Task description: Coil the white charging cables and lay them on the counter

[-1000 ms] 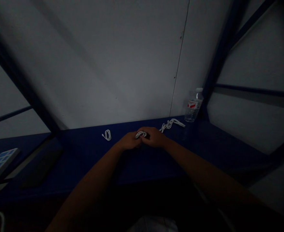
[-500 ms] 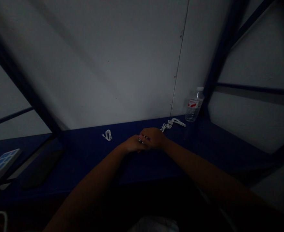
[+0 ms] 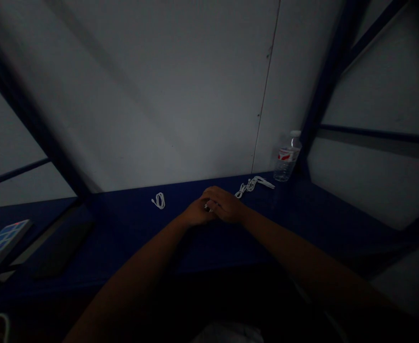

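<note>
White cable [image 3: 206,206] is showing in bits between curled, overlapping fingers; left hand [image 3: 196,212] and right hand [image 3: 226,204] are clasping it. Looped cord [image 3: 163,200] is lying left of fingers, tangled cords [image 3: 251,184] right, ribbed plastic bottle [image 3: 285,163] standing farther right.

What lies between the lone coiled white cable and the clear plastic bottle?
In the head view, from left to right: the person's left hand, right hand, then the bunched white cables.

Bare forearms [image 3: 138,264], pale garment [image 3: 227,333]
</note>
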`<state>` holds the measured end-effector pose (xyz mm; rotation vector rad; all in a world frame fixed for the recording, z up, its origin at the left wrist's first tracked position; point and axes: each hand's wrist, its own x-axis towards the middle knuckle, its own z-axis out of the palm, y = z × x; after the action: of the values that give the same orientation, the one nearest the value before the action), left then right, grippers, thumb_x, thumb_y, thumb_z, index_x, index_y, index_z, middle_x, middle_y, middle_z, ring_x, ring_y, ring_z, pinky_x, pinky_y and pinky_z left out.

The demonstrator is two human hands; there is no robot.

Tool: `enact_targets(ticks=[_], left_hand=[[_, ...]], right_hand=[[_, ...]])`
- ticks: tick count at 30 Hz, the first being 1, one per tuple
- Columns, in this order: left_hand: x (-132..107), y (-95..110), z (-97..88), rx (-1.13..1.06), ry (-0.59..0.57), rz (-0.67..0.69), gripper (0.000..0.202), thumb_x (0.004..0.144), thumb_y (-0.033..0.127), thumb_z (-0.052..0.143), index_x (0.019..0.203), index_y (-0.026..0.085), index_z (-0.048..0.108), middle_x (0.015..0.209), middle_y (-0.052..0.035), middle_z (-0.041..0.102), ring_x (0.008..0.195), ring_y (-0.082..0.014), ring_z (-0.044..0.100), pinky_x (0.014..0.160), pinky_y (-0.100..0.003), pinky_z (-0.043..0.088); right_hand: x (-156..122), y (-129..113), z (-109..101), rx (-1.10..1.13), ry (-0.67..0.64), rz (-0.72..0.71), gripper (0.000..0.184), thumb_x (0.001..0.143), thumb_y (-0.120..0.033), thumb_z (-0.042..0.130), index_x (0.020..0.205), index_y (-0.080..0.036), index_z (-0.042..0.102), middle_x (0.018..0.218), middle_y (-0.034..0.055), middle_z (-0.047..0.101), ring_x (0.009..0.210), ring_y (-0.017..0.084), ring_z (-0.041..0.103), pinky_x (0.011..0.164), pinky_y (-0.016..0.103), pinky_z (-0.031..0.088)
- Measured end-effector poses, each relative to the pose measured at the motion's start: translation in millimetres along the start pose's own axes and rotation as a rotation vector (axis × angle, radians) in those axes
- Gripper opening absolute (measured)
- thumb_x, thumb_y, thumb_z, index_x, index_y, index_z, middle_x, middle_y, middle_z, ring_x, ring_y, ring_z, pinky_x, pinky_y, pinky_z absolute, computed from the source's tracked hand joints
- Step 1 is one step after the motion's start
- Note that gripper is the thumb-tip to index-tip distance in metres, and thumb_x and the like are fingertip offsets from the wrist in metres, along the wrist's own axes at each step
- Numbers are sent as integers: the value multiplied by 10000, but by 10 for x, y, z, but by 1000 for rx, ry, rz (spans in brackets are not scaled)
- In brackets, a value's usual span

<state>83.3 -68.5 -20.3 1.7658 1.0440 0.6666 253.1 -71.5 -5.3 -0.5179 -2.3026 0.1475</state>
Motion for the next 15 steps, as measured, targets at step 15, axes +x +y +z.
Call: enact_targets(ticks=[15], left_hand=[[0,57,1,378,-33,145,258,780,354,594,913,147,671,810,-46,685,653,-148,595,562,-223,423]], right_hand=[[2,123,64,-423,-41,345,469,969,-392,334,739,-160,671,742,95,659,696,178,561,672,293,343]])
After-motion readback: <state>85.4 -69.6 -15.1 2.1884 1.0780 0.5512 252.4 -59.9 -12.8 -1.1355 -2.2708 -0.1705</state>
